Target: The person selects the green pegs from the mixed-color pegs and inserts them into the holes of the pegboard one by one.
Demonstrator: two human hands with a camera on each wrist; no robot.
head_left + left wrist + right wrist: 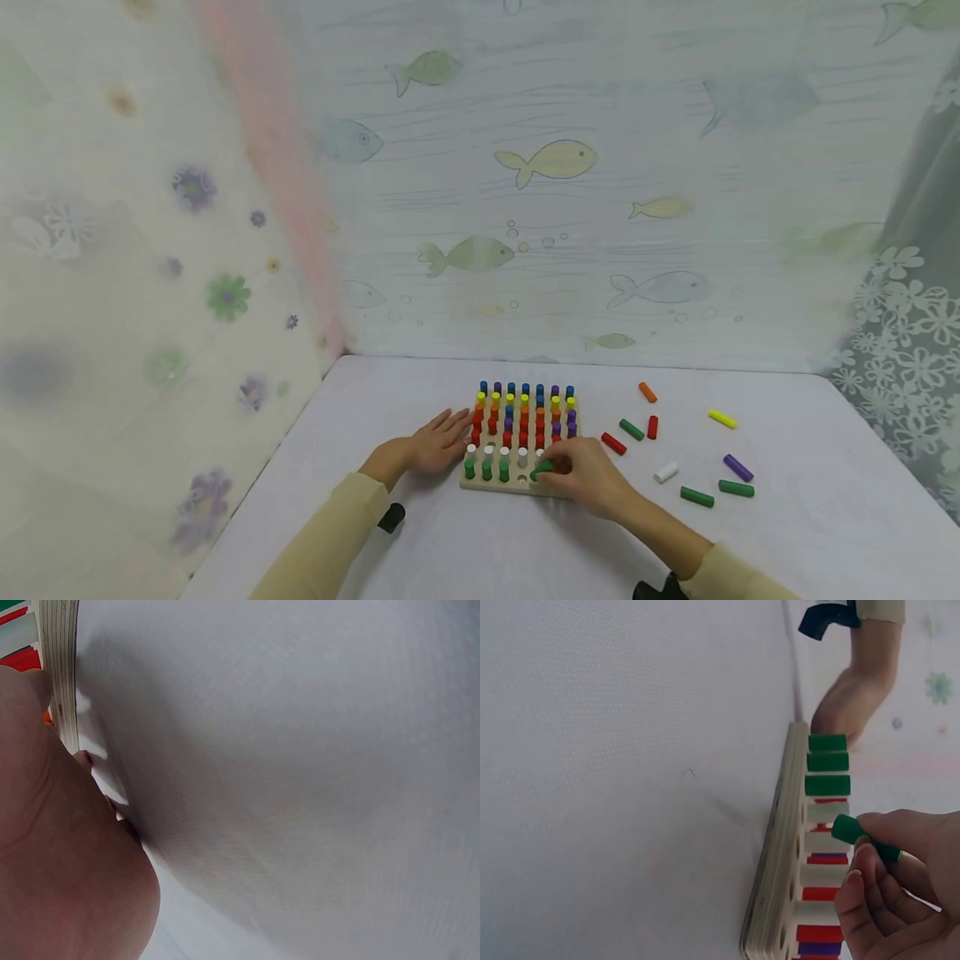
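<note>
Green peg (847, 829): pinched in right hand (588, 477), tilted over front row of pegboard (491, 487). Left hand (437, 443): spread at pegboard's left edge. Possible jam or drop if lowered askew or loosely gripped.

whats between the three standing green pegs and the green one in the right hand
One empty hole in the front row of the pegboard, seen in the head view.
</note>
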